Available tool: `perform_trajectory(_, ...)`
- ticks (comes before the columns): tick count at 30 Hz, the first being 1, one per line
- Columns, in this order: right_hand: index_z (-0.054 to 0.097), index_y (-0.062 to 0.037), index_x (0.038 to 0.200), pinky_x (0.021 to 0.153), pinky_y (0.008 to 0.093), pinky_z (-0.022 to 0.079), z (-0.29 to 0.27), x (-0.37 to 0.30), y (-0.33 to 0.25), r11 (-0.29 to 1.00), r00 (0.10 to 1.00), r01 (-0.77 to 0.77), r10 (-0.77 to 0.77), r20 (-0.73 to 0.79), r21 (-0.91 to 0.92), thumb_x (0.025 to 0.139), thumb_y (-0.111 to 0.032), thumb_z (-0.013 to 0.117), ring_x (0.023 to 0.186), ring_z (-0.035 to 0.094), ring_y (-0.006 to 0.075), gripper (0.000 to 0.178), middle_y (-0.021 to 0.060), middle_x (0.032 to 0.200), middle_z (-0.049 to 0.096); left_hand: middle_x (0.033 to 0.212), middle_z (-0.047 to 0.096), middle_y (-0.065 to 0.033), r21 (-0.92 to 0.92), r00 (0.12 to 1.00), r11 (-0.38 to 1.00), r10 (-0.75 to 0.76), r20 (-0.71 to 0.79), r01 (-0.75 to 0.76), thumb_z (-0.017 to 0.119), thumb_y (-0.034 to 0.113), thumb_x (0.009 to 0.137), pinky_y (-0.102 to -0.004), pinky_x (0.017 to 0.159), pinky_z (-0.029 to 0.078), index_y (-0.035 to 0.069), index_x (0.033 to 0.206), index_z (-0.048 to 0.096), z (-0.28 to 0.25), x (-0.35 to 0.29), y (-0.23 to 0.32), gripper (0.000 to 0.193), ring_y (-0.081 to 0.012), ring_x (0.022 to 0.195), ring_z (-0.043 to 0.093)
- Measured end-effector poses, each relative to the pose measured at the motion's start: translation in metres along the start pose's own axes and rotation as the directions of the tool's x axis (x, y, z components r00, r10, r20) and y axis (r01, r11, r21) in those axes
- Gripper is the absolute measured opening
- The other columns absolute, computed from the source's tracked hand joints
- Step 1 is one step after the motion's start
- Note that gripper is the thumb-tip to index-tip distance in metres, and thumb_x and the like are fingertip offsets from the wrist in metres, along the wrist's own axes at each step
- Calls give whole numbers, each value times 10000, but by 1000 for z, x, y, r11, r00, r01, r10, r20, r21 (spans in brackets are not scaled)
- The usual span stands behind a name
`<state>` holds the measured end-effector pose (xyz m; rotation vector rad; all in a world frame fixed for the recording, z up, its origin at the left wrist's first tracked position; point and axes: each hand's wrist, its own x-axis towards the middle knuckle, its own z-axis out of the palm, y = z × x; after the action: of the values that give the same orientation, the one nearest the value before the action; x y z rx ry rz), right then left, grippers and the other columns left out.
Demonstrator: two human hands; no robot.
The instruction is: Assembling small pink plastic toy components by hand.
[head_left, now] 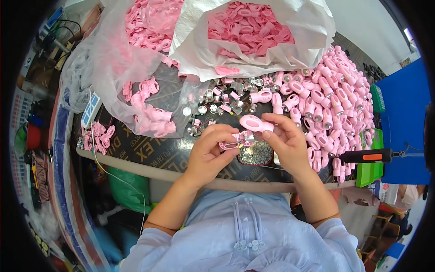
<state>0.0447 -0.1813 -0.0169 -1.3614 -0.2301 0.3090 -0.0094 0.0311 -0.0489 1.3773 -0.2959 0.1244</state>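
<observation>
Over the table's near edge, my left hand (pixel 209 156) pinches an open pink flashlight half-shell (pixel 230 145) with small parts inside it. Just to the right and slightly higher, my right hand (pixel 291 147) grips a pink shell cover (pixel 254 123) between thumb and fingers, its oval opening showing. The two pieces are close together; whether they touch I cannot tell. Below them sits a dish of small metal screws (pixel 256 155), partly hidden by my hands. Beyond lie loose silvery reflectors and small electronic parts (pixel 215 102).
A large heap of pink flashlights (pixel 331 90) covers the right side. At the back, a white sack (pixel 190 54) holds pink shells, with a clear plastic bag (pixel 113 68) beside it. A black-and-orange electric screwdriver (pixel 367 156) hangs at right near a green tray (pixel 369 172).
</observation>
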Motion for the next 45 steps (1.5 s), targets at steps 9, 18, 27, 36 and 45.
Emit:
perform_trajectory(9,534,64,1268,924,289,550,23,-10,9,983,999,39,-34,-30,178,931,91,596,1103,642,195,344,144,1199,630,1083,623,-135,508,979,841,206,14,-184,749,5,791,-324,770,511,39,1071,641,7,5,12,303,-266,926,622)
perform_trajectory(18,555,79,1247,1010,299,508,25,-15,15,984,985,162,-157,-69,79,897,130,617,1202,589,225,359,130,1301,510,1089,604,-131,576,972,784,212,101,-231,725,-41,791,-334,768,513,32,1095,644,10,5,29,323,-276,906,607)
perform_trajectory(27,581,56,1243,969,294,534,27,-18,16,957,957,288,-289,-5,-43,894,118,627,1174,598,212,357,126,1291,503,1094,579,-39,-162,958,950,-280,-61,267,539,-43,927,-226,807,482,28,1140,544,13,-5,19,224,-83,963,572)
perform_trajectory(36,615,19,1229,934,296,550,29,-23,16,929,945,327,-327,27,-172,877,104,656,1139,606,196,364,130,1284,536,1122,573,-22,-438,922,832,-387,-18,341,510,-16,913,-231,818,443,65,1112,530,18,-3,18,216,-72,975,525)
perform_trajectory(45,658,-12,1170,837,288,558,28,-25,12,843,919,377,-393,39,-384,821,47,734,1026,648,218,362,155,1181,619,1137,573,-16,-449,887,786,-460,34,425,505,-9,868,-219,749,440,75,1173,534,16,-4,16,318,-57,949,518)
